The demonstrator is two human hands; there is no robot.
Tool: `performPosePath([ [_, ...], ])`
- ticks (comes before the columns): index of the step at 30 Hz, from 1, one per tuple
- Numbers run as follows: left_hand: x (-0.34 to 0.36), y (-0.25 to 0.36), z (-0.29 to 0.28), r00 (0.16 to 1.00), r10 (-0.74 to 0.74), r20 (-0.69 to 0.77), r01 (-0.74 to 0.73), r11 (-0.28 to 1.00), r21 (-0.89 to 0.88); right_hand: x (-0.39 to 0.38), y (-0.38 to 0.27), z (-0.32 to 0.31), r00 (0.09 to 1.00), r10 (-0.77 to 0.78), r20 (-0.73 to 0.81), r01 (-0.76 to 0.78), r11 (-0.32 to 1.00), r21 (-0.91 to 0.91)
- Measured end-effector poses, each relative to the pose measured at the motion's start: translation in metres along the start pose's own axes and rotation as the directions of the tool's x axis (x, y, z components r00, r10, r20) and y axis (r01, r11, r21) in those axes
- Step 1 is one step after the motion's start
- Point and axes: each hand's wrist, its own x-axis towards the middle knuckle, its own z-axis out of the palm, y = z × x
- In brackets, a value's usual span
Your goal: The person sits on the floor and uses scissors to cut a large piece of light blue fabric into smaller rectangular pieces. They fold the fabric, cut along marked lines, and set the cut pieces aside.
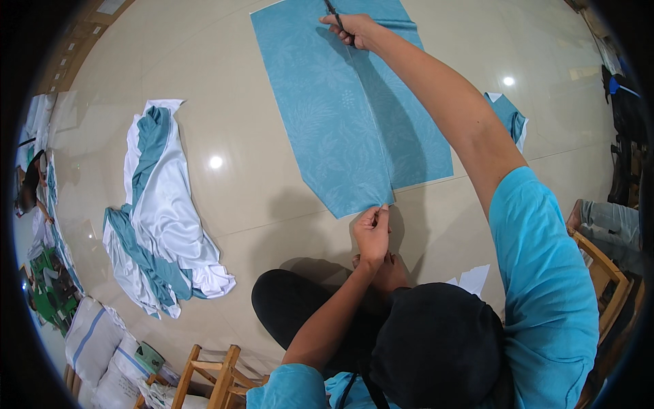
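Observation:
A blue cloth (320,102) with a pale leaf pattern lies spread on the floor in front of me. My left hand (372,230) pinches its near corner between thumb and fingertips. At the far end, my right hand (349,31) is closed around the dark handles of a pair of scissors (332,9), whose blades point away over the cloth and partly leave the picture. A thin pale line runs down the cloth from the scissors to my left hand; whether it is a cut or an overlapping edge I cannot tell. Near the right hand the cloth is rucked.
Crumpled white and teal fabric (163,204) lies on the left, with a smaller teal piece (507,116) at right. White scraps (473,279) are beside me. Wooden stools (218,375) and stuffed white sacks (95,341) stand lower left. Another person's leg (606,221) shows at right.

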Motion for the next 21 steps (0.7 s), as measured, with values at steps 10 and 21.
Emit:
performPosePath([
  [10,-0.001,-0.002,0.001,1.0,-0.01,-0.009,0.01,1.0,-0.012,0.004,0.0,0.002,1.0,0.009,0.01,-0.01,1.0,0.011],
  [21,0.0,-0.002,0.001,1.0,0.005,-0.005,-0.005,1.0,-0.018,0.013,0.002,0.001,1.0,0.019,0.011,-0.018,0.999,-0.034],
])
